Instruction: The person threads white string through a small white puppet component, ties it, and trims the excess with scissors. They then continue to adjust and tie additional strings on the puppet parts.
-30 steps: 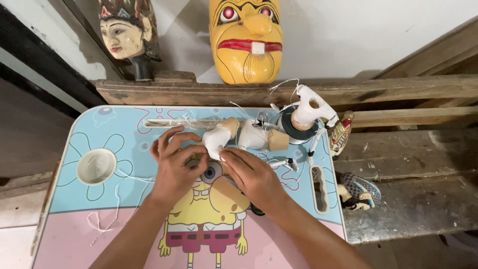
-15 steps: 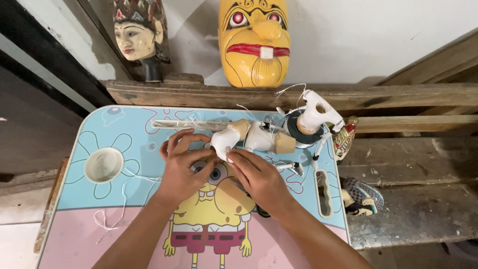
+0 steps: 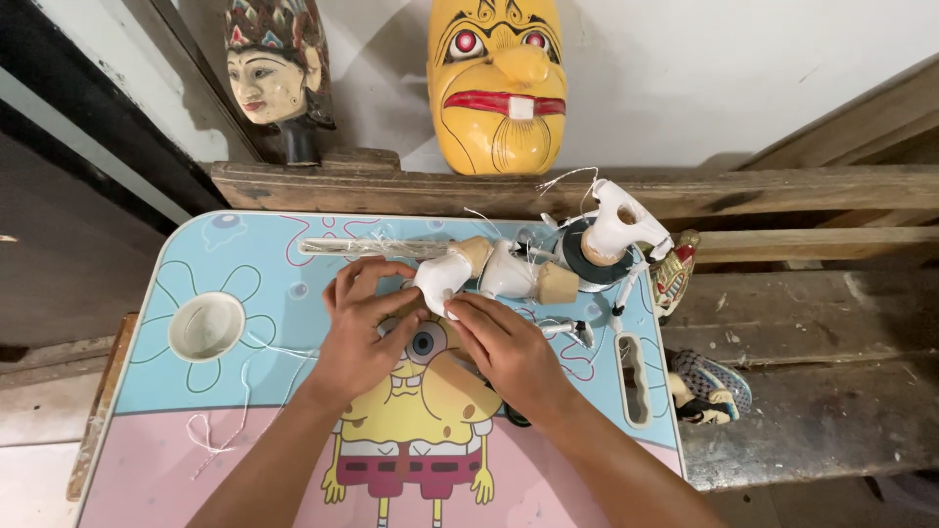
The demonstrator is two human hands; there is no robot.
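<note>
Pastel blue-and-pink child's table (image 3: 147, 460) with a cartoon print lies under both hands, its round cup recess (image 3: 206, 326) well off to the outer side of the left hand (image 3: 360, 328), and beyond the fingertips a yellow mask (image 3: 501, 83) and a carved head (image 3: 274, 73) stand on a wooden beam (image 3: 782, 186). Unpainted white puppet parts (image 3: 548, 264) lie just past the right hand (image 3: 504, 347); both hands pinch the nearest white piece (image 3: 440, 279) between them, fingers curled on it, with thin white string (image 3: 220, 430) trailing on the table near the left wrist.
</note>
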